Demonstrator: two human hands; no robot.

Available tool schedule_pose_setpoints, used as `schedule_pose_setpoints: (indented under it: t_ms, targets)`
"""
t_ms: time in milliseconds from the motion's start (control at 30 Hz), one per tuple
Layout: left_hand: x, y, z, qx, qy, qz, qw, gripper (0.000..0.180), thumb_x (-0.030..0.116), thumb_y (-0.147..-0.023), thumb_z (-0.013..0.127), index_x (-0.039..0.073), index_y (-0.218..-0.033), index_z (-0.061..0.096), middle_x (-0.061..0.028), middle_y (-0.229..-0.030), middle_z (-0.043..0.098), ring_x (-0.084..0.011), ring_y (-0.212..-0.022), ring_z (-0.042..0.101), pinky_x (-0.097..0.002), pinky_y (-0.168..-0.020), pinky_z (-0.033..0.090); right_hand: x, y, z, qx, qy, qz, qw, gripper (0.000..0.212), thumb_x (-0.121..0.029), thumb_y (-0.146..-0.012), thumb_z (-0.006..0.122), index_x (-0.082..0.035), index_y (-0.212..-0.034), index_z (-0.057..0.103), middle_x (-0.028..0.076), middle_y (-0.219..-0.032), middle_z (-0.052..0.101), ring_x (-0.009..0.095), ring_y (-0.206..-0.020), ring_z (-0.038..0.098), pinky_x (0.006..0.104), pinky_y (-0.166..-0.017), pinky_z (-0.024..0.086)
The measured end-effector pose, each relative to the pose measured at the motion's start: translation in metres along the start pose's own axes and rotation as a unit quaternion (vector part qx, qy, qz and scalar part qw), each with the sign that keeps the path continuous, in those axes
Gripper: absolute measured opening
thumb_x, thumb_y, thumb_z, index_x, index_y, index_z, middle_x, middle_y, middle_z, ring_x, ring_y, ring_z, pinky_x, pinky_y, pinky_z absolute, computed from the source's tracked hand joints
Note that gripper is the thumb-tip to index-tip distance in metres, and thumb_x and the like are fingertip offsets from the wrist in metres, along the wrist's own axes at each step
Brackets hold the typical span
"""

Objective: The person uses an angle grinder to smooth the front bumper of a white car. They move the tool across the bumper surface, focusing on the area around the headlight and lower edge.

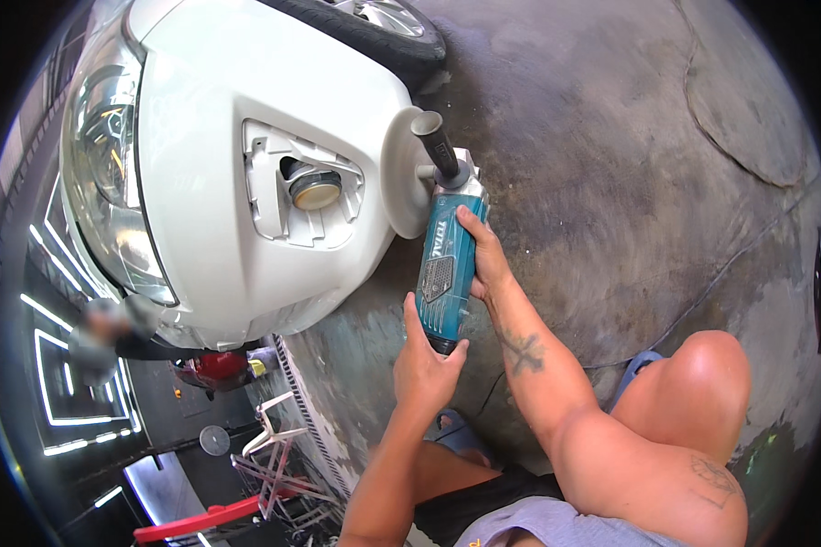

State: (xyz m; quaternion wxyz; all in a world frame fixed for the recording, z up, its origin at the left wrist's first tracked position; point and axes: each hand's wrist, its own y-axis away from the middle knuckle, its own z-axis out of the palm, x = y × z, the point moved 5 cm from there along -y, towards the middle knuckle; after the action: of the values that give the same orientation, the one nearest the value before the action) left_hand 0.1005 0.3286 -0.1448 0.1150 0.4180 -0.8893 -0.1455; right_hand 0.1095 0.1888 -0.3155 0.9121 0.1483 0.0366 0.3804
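Observation:
I hold a teal and silver electric polisher in both hands. My right hand is closed around its body near the silver head, thumb laid along the teal casing. The rear end sits in my left hand, its thumb and fingers wrapped about the black cap. From the head sticks out a black side handle, which neither hand touches. A pale round pad stands edge-on against the lower side of a white car bumper; whether it touches there I cannot tell.
A fog lamp shows in an uncovered opening of the bumper. The headlight is at the left, a wheel at the top. A dark cord runs over the stained concrete floor. Metal stands are at lower left.

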Motion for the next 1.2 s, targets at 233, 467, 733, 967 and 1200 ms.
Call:
schedule_pose_setpoints:
  t_ms: [233,467,733,967,1200]
  targets:
    - [-0.032,0.032,-0.056,0.039,0.011,0.017,0.999,0.109,0.010,-0.081,0.084,0.005,-0.172,0.023,-0.0224,-0.128,0.073,-0.0321,-0.113,0.076,-0.0428,-0.099,0.059,0.021,0.052,0.068,0.044,0.010,-0.081,0.996,0.063,-0.028,-0.096,0.084,-0.005,-0.144,0.050,0.010,-0.116,0.067,0.021,-0.098,0.072,0.0400,-0.087,0.064]
    - [-0.097,0.044,-0.113,0.142,0.056,0.010,0.988,0.109,0.006,-0.074,0.081,-0.005,-0.168,0.026,-0.0244,-0.149,0.055,-0.0312,-0.130,0.063,-0.0412,-0.109,0.052,0.045,0.068,0.158,0.028,0.136,-0.124,0.983,0.094,-0.026,-0.084,0.096,0.000,-0.152,0.037,0.016,-0.135,0.064,0.024,-0.121,0.067,0.0414,-0.107,0.055]
    - [-0.063,0.025,-0.134,0.216,0.037,0.103,0.970,0.110,0.003,-0.075,0.082,-0.002,-0.169,0.025,-0.0238,-0.152,0.051,-0.0302,-0.137,0.057,-0.0410,-0.116,0.047,0.019,0.051,0.200,-0.012,0.180,-0.159,0.971,0.115,-0.042,-0.075,0.100,0.001,-0.157,0.031,0.023,-0.135,0.067,0.031,-0.123,0.068,0.0450,-0.110,0.052]
    - [-0.109,0.038,-0.103,0.110,0.032,0.057,0.992,0.109,0.003,-0.073,0.081,-0.003,-0.168,0.028,-0.0220,-0.138,0.064,-0.0274,-0.120,0.069,-0.0388,-0.105,0.055,0.071,0.070,0.120,0.057,0.090,-0.111,0.988,0.090,-0.027,-0.085,0.095,-0.002,-0.150,0.038,0.016,-0.132,0.064,0.024,-0.117,0.067,0.0404,-0.103,0.056]
    - [-0.111,0.048,-0.112,0.138,0.040,0.074,0.987,0.108,0.005,-0.073,0.082,-0.003,-0.167,0.029,-0.0207,-0.135,0.066,-0.0278,-0.117,0.070,-0.0381,-0.105,0.055,0.081,0.073,0.138,-0.011,0.135,-0.115,0.984,0.091,-0.025,-0.085,0.094,-0.004,-0.153,0.037,0.014,-0.133,0.062,0.023,-0.120,0.065,0.0413,-0.107,0.054]
